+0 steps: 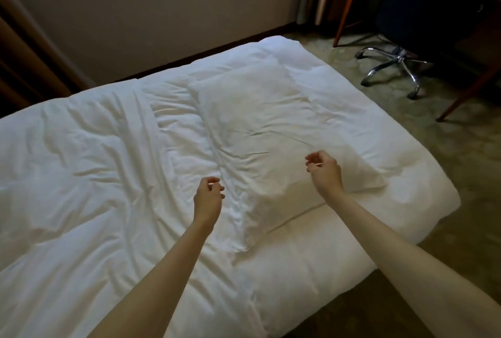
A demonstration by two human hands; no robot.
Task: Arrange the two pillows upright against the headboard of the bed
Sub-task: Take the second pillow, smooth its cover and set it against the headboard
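The pillow point(271, 142), lying flat on the duvet point(95, 161) toward two o'clock, looks light and floppy, best taken by its two near corners; the left hand point(207, 198) and right hand point(324, 171) hover loosely curled, holding nothing.

Soft white cloth pillow point(260, 131) lies creased and matt on the rumpled white fabric duvet point(95, 175); beyond, a shiny chrome metal chair base point(393, 66) and glossy reddish wooden table legs point(349, 4).

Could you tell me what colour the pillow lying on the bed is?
Plain white, like the duvet; the pillow shows in the head view.
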